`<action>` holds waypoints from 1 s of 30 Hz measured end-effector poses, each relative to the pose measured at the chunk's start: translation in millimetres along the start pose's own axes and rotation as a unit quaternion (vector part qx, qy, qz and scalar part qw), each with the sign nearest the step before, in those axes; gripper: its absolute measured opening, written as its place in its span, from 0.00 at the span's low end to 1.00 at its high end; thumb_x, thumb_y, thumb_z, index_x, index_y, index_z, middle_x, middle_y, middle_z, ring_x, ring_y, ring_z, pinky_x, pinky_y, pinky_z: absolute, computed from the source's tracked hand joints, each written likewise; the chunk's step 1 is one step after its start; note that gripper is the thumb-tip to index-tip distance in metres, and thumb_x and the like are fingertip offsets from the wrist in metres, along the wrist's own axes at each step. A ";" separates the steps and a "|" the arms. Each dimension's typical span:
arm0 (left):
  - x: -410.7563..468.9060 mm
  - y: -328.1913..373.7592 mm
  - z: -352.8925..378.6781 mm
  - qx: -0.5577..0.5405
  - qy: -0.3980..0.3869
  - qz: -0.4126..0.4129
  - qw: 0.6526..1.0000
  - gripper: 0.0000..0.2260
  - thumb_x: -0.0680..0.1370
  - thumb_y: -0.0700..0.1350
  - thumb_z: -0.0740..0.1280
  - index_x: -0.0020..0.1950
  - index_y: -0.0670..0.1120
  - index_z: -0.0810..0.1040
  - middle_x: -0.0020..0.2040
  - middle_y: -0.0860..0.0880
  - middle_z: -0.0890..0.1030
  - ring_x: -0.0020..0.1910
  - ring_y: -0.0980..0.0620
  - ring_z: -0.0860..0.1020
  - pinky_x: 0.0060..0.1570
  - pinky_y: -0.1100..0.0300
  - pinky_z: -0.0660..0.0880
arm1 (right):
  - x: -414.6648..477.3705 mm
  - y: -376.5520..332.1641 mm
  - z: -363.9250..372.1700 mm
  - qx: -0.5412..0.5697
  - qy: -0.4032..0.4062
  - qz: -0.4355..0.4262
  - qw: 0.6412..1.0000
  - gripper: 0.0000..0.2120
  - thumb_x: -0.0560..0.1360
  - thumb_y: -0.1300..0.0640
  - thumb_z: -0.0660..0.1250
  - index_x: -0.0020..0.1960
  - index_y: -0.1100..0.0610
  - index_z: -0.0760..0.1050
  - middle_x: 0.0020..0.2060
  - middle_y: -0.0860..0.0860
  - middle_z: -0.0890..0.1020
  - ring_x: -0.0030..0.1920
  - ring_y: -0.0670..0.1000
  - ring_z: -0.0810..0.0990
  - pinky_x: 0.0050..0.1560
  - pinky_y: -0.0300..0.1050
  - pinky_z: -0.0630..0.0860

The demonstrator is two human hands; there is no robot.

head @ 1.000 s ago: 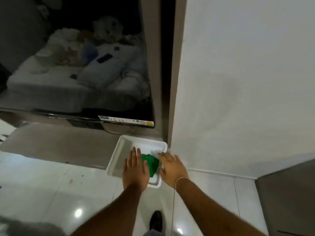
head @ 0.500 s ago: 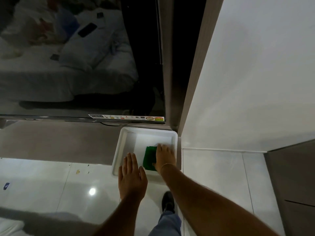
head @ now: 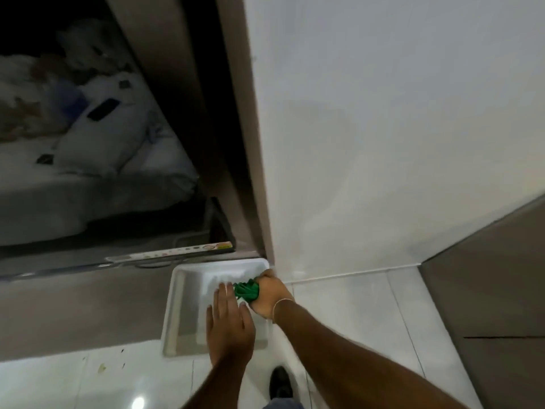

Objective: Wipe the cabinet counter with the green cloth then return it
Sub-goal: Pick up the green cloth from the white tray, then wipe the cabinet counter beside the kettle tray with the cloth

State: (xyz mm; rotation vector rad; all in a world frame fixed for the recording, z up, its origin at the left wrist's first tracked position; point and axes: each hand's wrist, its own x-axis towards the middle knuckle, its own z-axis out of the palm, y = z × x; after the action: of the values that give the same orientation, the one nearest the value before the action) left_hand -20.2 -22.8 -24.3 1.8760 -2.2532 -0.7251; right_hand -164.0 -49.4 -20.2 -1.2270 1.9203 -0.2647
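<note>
— Two hands over the white tray at lower centre of the frame?
— Yes. The left hand lies flat and open, fingers spread, holding nothing.
— And the green cloth?
— Bunched in the closed right hand, sticking out on its left side, just above the left fingertips, in the tray's upper right corner.

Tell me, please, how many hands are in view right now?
2. The right hand is closed around the bunched green cloth at the far right corner of the white tray. The left hand lies flat and open over the tray, beside the cloth.
</note>
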 end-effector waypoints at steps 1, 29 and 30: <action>-1.4 14.9 2.3 -0.009 0.001 0.021 1.000 0.30 0.84 0.55 0.48 0.86 0.46 0.57 0.87 0.47 0.58 0.86 0.48 0.56 0.84 0.46 0.55 | -8.0 7.8 -15.5 0.021 0.007 -0.001 1.000 0.23 0.74 0.51 0.75 0.68 0.55 0.78 0.69 0.56 0.74 0.62 0.60 0.81 0.68 0.50 0.77; -249.7 584.3 246.6 0.000 -0.212 0.622 0.754 0.26 0.87 0.52 0.54 0.86 0.49 0.60 0.85 0.46 0.66 0.80 0.48 0.69 0.77 0.49 0.71 | -509.0 574.6 -337.8 0.256 0.623 0.280 0.684 0.14 0.71 0.44 0.79 0.45 0.49 0.78 0.38 0.47 0.84 0.41 0.52 0.83 0.43 0.51 0.80; -253.8 596.7 253.9 0.003 -0.218 0.627 0.748 0.26 0.87 0.53 0.54 0.86 0.50 0.59 0.85 0.46 0.65 0.81 0.48 0.68 0.77 0.51 0.69 | -520.7 587.3 -345.6 0.266 0.647 0.283 0.656 0.14 0.71 0.43 0.79 0.47 0.49 0.79 0.40 0.46 0.84 0.42 0.50 0.83 0.43 0.50 0.80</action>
State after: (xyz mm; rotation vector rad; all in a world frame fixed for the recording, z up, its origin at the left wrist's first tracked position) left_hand -595.3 359.9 63.2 -0.1715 -2.9565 -0.8438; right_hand -705.3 595.0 144.5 0.2421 2.8728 -1.5448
